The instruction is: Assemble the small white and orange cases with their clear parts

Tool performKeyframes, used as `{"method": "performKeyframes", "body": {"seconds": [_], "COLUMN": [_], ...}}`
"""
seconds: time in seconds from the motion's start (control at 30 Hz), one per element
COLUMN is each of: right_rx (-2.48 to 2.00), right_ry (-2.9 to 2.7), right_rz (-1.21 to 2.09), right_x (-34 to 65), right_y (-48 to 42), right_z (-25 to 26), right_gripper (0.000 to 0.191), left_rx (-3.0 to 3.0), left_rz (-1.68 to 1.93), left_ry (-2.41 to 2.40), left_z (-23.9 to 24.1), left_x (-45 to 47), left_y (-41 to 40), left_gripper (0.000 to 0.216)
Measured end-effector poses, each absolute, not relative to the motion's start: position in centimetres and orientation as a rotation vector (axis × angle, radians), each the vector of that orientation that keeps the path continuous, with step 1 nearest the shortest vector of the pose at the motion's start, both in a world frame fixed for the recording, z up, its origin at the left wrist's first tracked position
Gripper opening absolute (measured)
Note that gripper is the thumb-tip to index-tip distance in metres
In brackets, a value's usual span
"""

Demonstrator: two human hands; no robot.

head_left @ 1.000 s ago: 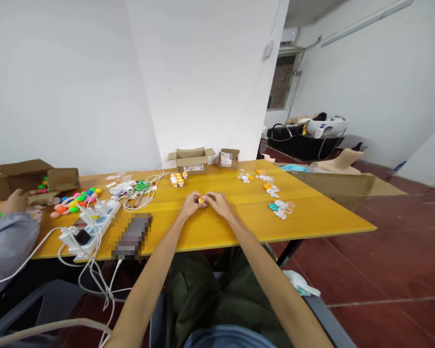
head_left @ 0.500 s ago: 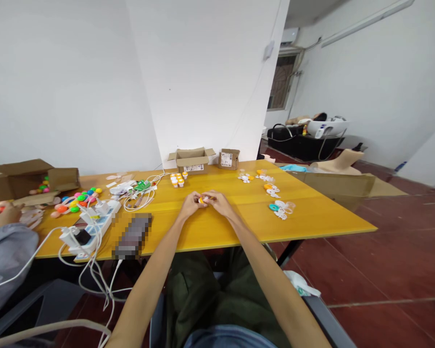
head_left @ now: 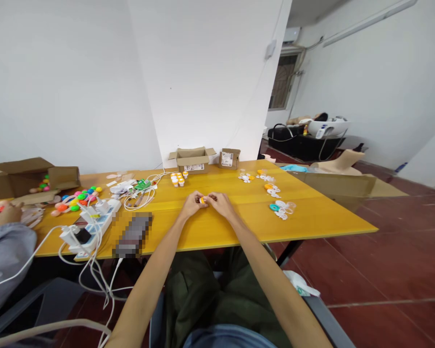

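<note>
My left hand (head_left: 192, 204) and my right hand (head_left: 220, 203) meet over the middle of the yellow table (head_left: 311, 215). Both are closed in a pinch on one small orange and white piece (head_left: 202, 199) held between their fingertips. Several similar orange-capped pieces (head_left: 178, 179) stand behind my hands, near an open cardboard box (head_left: 191, 160). More small white, orange and teal parts (head_left: 277, 206) lie to the right of my right hand.
A white power strip (head_left: 94, 223) with plugs and cables and a dark blurred device (head_left: 132, 235) lie at the left front. Coloured round pieces (head_left: 76, 200) and brown boxes (head_left: 25, 176) sit far left, where another person's hand (head_left: 5, 212) and grey sleeve (head_left: 5, 261) rest. A small box (head_left: 228, 158) stands at the back.
My hands stay together on the small piece, with only slight finger movement. The other person's hand at the far left has drawn back toward the table's left edge.
</note>
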State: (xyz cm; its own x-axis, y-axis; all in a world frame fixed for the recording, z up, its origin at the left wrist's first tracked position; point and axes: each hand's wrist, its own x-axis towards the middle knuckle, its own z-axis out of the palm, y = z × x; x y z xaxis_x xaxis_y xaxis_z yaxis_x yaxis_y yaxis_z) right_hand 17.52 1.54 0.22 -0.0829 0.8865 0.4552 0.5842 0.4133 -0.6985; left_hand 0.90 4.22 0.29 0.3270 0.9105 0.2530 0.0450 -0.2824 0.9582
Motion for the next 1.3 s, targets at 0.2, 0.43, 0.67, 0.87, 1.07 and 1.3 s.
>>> {"method": "performKeyframes", "body": {"seconds": [0.2,0.43,0.67,0.87,1.07,1.3], "right_rx": [-1.559,-1.567,-1.233,-0.981,-0.938,-1.013], "right_ry": [-1.779,-1.752,-1.791,-1.769,-1.725,-1.67], "right_rz": [0.249,0.26,0.393,0.518,0.651,0.658], "right_x": [17.5,17.6,17.5,17.7,17.9,17.9], "right_y": [1.4,1.7,1.2,1.9,2.5,2.6], "right_z": [0.1,-0.4,0.2,-0.1,-0.5,-0.9], "right_gripper": [0.045,0.046,0.019,0.011,0.016,0.017], "left_rx": [1.681,1.68,1.628,1.626,1.63,1.681], "left_rz": [1.081,1.056,1.092,1.093,1.099,1.103], "left_ry": [0.866,0.846,0.881,0.888,0.886,0.896], "left_z": [0.1,0.2,0.3,0.2,0.2,-0.1], "left_x": [1.0,1.0,0.8,0.8,0.9,1.1], "left_y": [4.3,4.3,4.2,4.5,4.6,4.7], "left_gripper": [0.039,0.036,0.033,0.036,0.035,0.033]}}
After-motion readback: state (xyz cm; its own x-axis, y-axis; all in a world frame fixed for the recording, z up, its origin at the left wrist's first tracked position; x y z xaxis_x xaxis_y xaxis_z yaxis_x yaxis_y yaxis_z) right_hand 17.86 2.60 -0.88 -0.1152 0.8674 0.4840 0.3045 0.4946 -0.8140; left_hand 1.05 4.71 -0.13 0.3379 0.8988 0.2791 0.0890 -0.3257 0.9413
